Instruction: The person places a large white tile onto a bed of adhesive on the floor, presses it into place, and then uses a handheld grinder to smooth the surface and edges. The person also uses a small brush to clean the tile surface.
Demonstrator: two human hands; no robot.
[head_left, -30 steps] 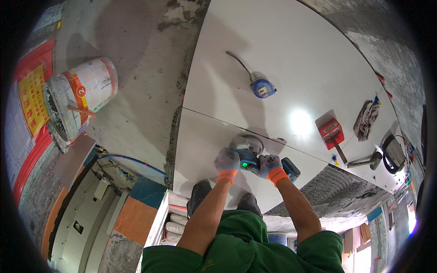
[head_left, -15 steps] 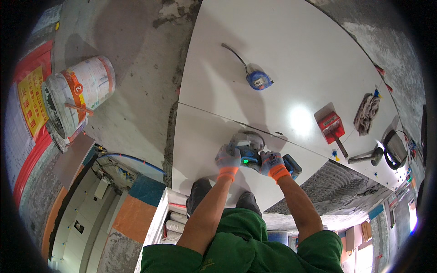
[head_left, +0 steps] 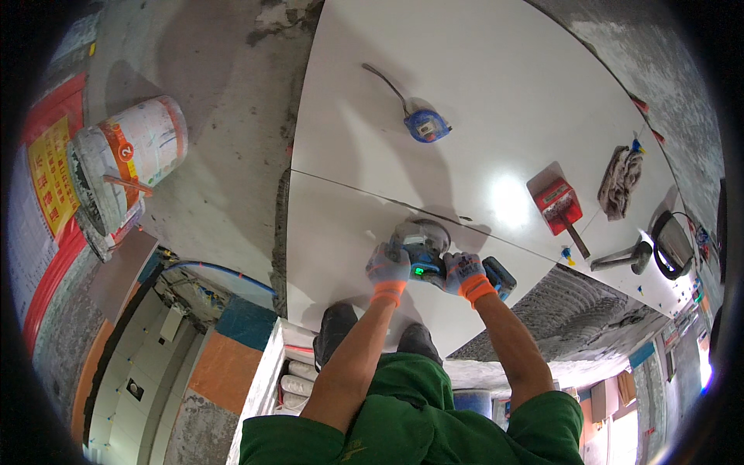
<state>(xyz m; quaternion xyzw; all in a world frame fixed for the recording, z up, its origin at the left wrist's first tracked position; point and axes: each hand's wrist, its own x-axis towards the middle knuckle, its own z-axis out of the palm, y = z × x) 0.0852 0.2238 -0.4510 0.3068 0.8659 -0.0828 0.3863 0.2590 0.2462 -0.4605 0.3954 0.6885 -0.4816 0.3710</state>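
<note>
Large, glossy, pale grey tiles (head_left: 504,101) fill the middle and upper right of the frame, a thin dark seam slanting between them. A bare grey concrete surface (head_left: 232,155) spreads across the upper left. The person's short-sleeved green shirt (head_left: 418,411) takes up the bottom centre. A dark patch of combed grey mortar (head_left: 566,314) adjoins the tiles at lower right. At left stands out a white bucket with an orange band (head_left: 147,139), smeared with grey.

Near the centre is a blue-and-black power tool with a clear round disc (head_left: 426,248) and a small green light, over the lower tile, just beside the seam; whether the disc touches it is hard to tell.

At right lie a red scoop with a dark handle (head_left: 558,205), a crumpled grey-brown rag (head_left: 620,182) and a black-headed mallet (head_left: 642,256). The left hand (head_left: 387,267) and right hand (head_left: 466,275) — in grey gloves with orange cuffs — are clamped on the tool, left on its body, right on its grip.

Upper centre, a blue tape measure (head_left: 426,125) rests with its strip pulled out.
</note>
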